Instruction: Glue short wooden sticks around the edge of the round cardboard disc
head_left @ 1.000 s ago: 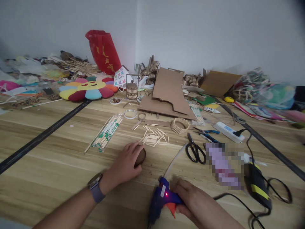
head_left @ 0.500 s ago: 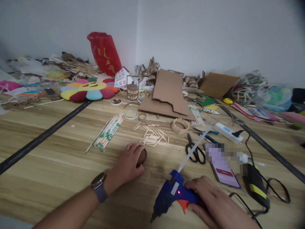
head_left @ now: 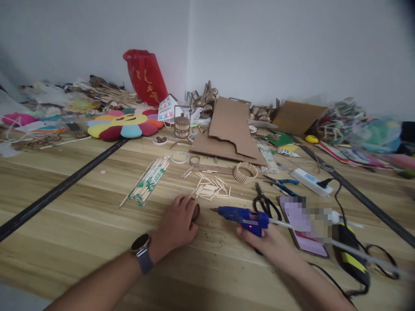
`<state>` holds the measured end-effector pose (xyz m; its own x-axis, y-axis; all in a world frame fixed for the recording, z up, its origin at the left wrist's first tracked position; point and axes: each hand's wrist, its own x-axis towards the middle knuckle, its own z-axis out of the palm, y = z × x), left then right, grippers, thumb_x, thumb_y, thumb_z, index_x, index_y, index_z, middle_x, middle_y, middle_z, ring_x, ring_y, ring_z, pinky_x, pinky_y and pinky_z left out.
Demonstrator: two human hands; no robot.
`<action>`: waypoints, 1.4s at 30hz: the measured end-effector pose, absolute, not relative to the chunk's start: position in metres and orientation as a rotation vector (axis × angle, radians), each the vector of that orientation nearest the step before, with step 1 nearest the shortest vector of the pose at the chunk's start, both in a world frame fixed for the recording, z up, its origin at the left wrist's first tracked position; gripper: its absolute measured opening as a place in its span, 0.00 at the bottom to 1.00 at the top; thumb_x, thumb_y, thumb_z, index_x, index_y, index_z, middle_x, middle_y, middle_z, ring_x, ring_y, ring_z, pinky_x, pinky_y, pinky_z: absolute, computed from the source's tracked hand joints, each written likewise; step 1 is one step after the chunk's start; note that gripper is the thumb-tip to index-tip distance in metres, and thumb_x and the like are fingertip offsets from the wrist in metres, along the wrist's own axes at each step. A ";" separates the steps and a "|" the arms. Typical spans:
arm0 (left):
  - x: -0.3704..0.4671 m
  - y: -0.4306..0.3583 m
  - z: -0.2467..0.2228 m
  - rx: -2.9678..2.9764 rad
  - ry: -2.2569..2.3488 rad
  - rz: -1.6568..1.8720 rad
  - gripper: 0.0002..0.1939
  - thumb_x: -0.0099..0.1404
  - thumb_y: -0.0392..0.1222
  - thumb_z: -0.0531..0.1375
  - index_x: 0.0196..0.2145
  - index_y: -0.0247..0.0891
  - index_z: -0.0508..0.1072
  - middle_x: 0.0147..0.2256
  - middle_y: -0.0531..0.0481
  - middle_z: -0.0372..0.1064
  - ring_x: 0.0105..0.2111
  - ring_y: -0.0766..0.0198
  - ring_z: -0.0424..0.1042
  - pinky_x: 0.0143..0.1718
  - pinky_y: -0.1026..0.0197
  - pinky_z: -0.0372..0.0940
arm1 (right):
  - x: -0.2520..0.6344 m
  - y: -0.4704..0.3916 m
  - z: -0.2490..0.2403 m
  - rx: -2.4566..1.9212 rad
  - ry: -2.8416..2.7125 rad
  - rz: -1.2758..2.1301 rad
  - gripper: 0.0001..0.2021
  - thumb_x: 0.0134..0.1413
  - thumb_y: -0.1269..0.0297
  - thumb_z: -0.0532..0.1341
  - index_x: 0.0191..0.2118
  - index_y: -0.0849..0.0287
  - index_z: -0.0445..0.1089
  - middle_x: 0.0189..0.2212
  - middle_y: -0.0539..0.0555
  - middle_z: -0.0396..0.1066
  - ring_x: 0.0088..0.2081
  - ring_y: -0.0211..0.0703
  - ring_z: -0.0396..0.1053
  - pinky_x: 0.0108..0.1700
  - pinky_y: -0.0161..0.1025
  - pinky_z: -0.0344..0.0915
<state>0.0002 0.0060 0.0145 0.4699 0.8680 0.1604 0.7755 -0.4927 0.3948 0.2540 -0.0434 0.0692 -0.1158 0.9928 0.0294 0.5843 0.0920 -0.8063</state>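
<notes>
My left hand [head_left: 177, 221], with a watch on the wrist, is wrapped round a small round brown piece [head_left: 196, 212] on the table. My right hand [head_left: 264, 242] grips a blue glue gun [head_left: 241, 216] with a red light lit. Its nozzle points left, a short way right of the brown piece, and a long clear glue stick [head_left: 288, 225] sticks out of its back. Beyond both hands lies a loose pile of short wooden sticks [head_left: 207, 189]. A ring of short sticks [head_left: 245, 173] stands behind the pile, to the right.
Black scissors [head_left: 266, 203], pliers [head_left: 281, 183], a phone [head_left: 308, 242] and a white power strip [head_left: 311, 181] lie to the right. Packaged sticks [head_left: 151, 181] are at left. Cardboard sheets [head_left: 228, 125] and a small stick-built bucket [head_left: 182, 127] stand further back. A black cable runs near my right forearm.
My right hand has swung the glue gun up and turned it, so the nozzle now points left near the brown piece instead of down toward the front edge. My left hand has hardly moved.
</notes>
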 end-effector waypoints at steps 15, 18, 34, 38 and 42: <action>-0.029 0.031 0.008 2.405 1.200 0.485 0.35 0.57 0.37 0.66 0.62 0.37 0.65 0.65 0.37 0.61 0.65 0.43 0.58 0.67 0.40 0.56 | 0.251 -0.033 0.019 -1.462 -1.913 0.973 0.19 0.55 0.47 0.63 0.40 0.58 0.78 0.37 0.58 0.80 0.39 0.53 0.78 0.43 0.45 0.76; -0.033 0.032 0.010 2.390 1.139 0.453 0.37 0.56 0.38 0.67 0.63 0.39 0.65 0.67 0.38 0.58 0.66 0.42 0.56 0.67 0.39 0.55 | 0.247 -0.034 0.013 -1.477 -1.923 0.933 0.18 0.54 0.47 0.64 0.40 0.57 0.77 0.36 0.58 0.80 0.38 0.54 0.77 0.42 0.45 0.75; -0.036 0.035 0.007 2.322 1.078 0.544 0.36 0.54 0.34 0.65 0.62 0.40 0.67 0.66 0.40 0.61 0.65 0.44 0.58 0.67 0.40 0.56 | 0.238 -0.039 0.002 -1.536 -1.892 0.858 0.18 0.53 0.47 0.65 0.40 0.57 0.77 0.39 0.60 0.79 0.43 0.57 0.75 0.49 0.50 0.72; -0.036 0.035 0.007 2.308 1.085 0.540 0.36 0.54 0.35 0.66 0.61 0.40 0.67 0.66 0.40 0.61 0.65 0.44 0.58 0.67 0.41 0.55 | 0.235 -0.039 0.002 -1.528 -1.903 0.821 0.18 0.54 0.47 0.65 0.39 0.57 0.77 0.38 0.60 0.79 0.42 0.56 0.75 0.48 0.50 0.72; -0.035 0.035 0.009 2.291 1.078 0.564 0.36 0.54 0.34 0.66 0.61 0.41 0.68 0.65 0.41 0.61 0.65 0.44 0.59 0.67 0.41 0.55 | 0.232 -0.038 0.004 -1.499 -1.936 0.788 0.17 0.55 0.48 0.64 0.38 0.57 0.78 0.37 0.60 0.79 0.42 0.56 0.75 0.48 0.50 0.72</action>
<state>-0.0355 0.0351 0.0086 0.5924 0.7935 0.1393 0.5671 -0.5336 0.6274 0.2318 -0.0377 0.0039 -0.2164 0.9733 0.0766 0.6429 0.2012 -0.7391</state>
